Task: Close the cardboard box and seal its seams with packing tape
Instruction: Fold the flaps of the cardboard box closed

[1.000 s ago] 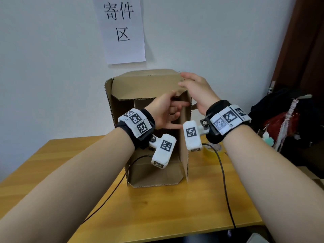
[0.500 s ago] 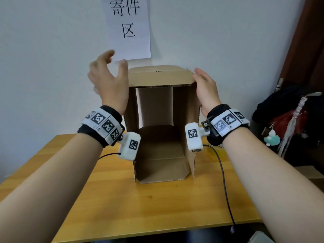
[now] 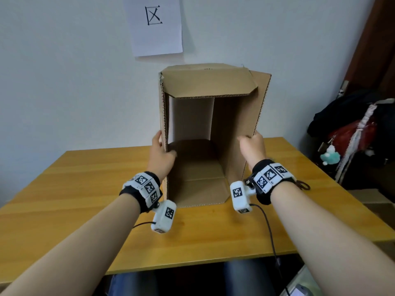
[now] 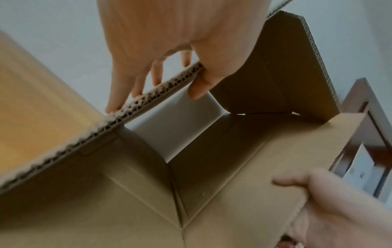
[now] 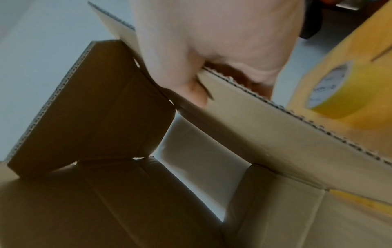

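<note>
Head view: brown corrugated cardboard box (image 3: 235, 129) (open end facing us), left hand (image 3: 161, 155) and right hand (image 3: 253, 147) each pinching a side flap.

The cardboard box (image 3: 233, 129) stands on the worktop (image 3: 89, 189) before me, its open side facing me, close to the wall (image 3: 64, 82) behind it. A paper sheet (image 3: 157, 24) hangs on that wall, above the box and a little to its left. My left hand (image 3: 161, 159) is on the box's left flap, thumb inside and fingers outside. My right hand (image 3: 252, 146) is on the right flap. A tape roll (image 5: 331, 92) lies on the worktop to the right of the box, just beside that flap. A pile of bags (image 3: 352, 133) sits off to the right, beyond the worktop.
</note>
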Motion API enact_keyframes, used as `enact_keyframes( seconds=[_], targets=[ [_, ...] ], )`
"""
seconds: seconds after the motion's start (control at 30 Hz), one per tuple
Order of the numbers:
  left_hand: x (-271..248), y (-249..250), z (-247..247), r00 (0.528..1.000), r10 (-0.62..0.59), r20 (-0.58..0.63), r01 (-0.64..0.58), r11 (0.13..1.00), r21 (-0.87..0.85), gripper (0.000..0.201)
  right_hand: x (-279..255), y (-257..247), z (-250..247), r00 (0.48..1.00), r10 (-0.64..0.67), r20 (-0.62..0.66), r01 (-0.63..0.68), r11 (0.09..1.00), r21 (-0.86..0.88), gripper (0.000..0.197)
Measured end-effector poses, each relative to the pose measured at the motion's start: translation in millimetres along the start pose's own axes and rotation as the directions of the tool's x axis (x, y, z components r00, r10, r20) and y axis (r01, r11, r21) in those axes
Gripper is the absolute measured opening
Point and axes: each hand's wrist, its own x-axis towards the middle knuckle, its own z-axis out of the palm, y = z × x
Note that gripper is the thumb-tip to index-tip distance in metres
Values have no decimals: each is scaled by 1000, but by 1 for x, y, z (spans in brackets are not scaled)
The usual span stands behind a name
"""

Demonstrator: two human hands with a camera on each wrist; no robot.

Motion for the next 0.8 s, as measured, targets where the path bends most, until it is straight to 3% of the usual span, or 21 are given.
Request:
enact_keyframes(
  seconds=[0.1,0.23,0.33,0.5,0.67,0.8],
  targets=[
    [-8,-10,1,996,-86,-5,86,995,41,72,-5,8,-3,992,106,66,-91,976,-197,44],
    [-7,3,-4,999,-38,-34,40,996,81,66,-7,-6,-7,986,86,141,-34,942,-335,52],
    [-9,18,-11,998,-16,-53,21,996,88,65,-8,-23,-10,984,53,170,22,911,-413,47],
    [-20,54,-26,997,-65,-32,67,994,89,67,-16,-51,-19,981,8,192,84,883,-462,48],
    [-33,97,-40,999,-7,42,1,990,140,70,-21,-79,-34,980,-64,187,151,855,-496,48],
    [-35,128,-51,997,61,40,-65,993,102,73,-22,-108,-50,977,-140,163,204,838,-506,32]
  ],
)
